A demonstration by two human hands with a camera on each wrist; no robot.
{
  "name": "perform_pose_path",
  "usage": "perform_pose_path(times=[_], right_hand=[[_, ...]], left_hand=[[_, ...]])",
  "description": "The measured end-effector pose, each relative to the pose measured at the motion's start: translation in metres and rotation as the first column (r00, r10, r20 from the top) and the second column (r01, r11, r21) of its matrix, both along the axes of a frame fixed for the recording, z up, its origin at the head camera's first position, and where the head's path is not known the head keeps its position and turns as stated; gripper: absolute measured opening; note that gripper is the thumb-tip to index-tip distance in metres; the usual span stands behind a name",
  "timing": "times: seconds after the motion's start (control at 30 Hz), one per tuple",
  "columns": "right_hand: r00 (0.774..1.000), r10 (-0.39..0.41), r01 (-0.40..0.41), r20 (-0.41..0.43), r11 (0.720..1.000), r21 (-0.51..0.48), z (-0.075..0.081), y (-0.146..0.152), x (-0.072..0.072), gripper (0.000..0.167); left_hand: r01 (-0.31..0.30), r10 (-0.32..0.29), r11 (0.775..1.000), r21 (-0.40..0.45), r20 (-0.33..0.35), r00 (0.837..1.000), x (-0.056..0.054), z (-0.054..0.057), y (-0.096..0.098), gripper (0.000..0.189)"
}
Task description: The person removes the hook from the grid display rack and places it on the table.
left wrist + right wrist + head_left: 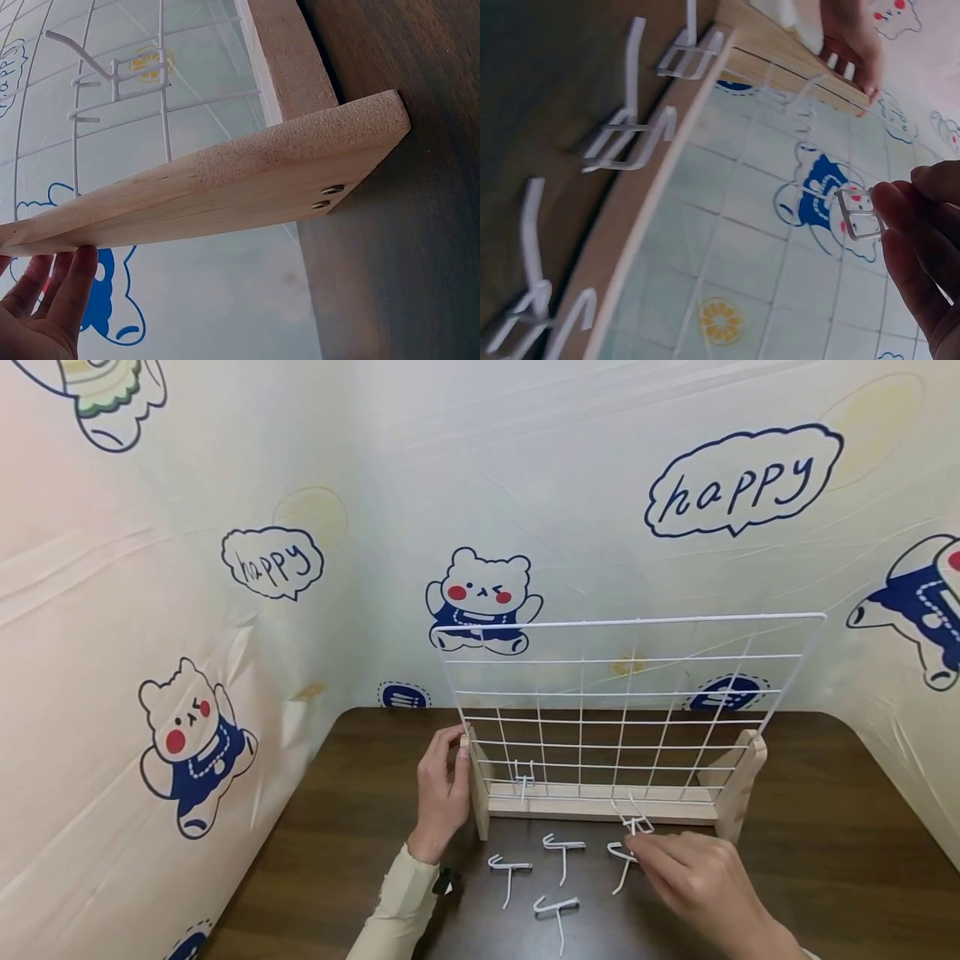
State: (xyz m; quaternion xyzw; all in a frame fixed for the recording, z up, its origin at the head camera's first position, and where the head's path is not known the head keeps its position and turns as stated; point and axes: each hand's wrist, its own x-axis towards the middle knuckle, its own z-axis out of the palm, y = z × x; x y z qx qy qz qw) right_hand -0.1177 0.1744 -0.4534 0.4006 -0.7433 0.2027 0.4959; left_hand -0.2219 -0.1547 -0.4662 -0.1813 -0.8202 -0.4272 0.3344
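A white wire grid rack (582,697) stands on the table in a wooden base, its panel upright. My left hand (444,789) holds the base's left wooden side panel (225,176) near its top, fingertips against the wood. With thumb and fingers, my right hand (693,872) pinches a white wire hook (635,822) by its prong, in front of the grid's lower right part. The hook's double frame (861,216) points away from the fingers; in the head view I cannot tell whether it touches the grid. Another white hook (524,779) hangs on the grid at lower left.
Several loose white hooks (557,910) lie on the dark wood table (322,860) before the rack, one (621,864) just beside my right hand. A wooden crossbar (600,806) joins the two side panels. Printed cloth (375,510) surrounds the table behind and at the sides.
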Motion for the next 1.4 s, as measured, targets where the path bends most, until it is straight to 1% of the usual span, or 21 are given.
perform_pose_path(times=[0.13, 0.33, 0.43, 0.57, 0.73, 0.8, 0.87, 0.93, 1.0, 1.13, 1.33, 1.4], right_hand=[[1.0, 0.007, -0.007, 0.023, 1.0, 0.031, -0.009, 0.007, 0.005, 0.043], [0.998, 0.007, -0.012, 0.063, 0.996, 0.084, -0.023, 0.018, 0.01, 0.044], [0.994, 0.006, -0.021, 0.111, 0.99, 0.136, -0.027, 0.022, 0.013, 0.045], [0.988, 0.014, -0.044, 0.157, 0.98, 0.194, -0.032, 0.024, 0.017, 0.049], [0.986, 0.024, -0.064, 0.162, 0.967, 0.245, -0.041, 0.026, 0.018, 0.05], [0.985, 0.039, -0.083, 0.17, 0.962, 0.262, -0.045, 0.027, 0.018, 0.041], [0.982, 0.052, -0.102, 0.18, 0.955, 0.279, -0.049, 0.027, 0.018, 0.028], [0.979, 0.055, -0.112, 0.195, 0.95, 0.293, -0.052, 0.027, 0.018, 0.02], [0.978, 0.06, -0.12, 0.198, 0.945, 0.304, -0.055, 0.027, 0.019, 0.019], [0.977, 0.045, -0.114, 0.208, 0.936, 0.332, -0.058, 0.026, 0.02, 0.019], [0.974, 0.017, -0.103, 0.227, 0.921, 0.376, -0.058, 0.027, 0.022, 0.02], [0.977, 0.01, -0.094, 0.214, 0.918, 0.385, -0.059, 0.027, 0.022, 0.019]], left_hand=[[0.004, -0.004, 1.0, 0.001, -0.024, 1.0, 0.0, 0.0, 0.0, 0.027], [0.003, -0.003, 1.0, 0.004, 0.005, 1.0, -0.001, -0.001, -0.001, 0.027], [0.004, -0.004, 1.0, 0.008, 0.016, 1.0, -0.001, -0.002, -0.001, 0.027], [0.005, -0.005, 1.0, 0.01, 0.007, 1.0, -0.001, -0.002, -0.001, 0.027], [0.003, -0.003, 1.0, 0.005, 0.015, 1.0, -0.001, -0.001, 0.0, 0.027], [0.001, -0.001, 1.0, 0.004, 0.017, 1.0, -0.001, -0.001, 0.0, 0.027], [0.0, 0.0, 1.0, 0.005, 0.016, 1.0, -0.001, -0.001, 0.0, 0.027], [0.001, -0.001, 1.0, 0.005, 0.016, 1.0, -0.001, -0.001, 0.0, 0.027], [0.002, -0.002, 1.0, 0.005, 0.014, 1.0, -0.001, -0.001, 0.0, 0.027], [0.005, -0.005, 1.0, 0.008, 0.015, 1.0, -0.001, -0.001, 0.0, 0.027], [0.009, -0.009, 1.0, 0.007, 0.017, 1.0, -0.001, -0.001, 0.0, 0.027], [0.009, -0.009, 1.0, 0.006, 0.015, 1.0, -0.001, -0.001, 0.0, 0.028]])
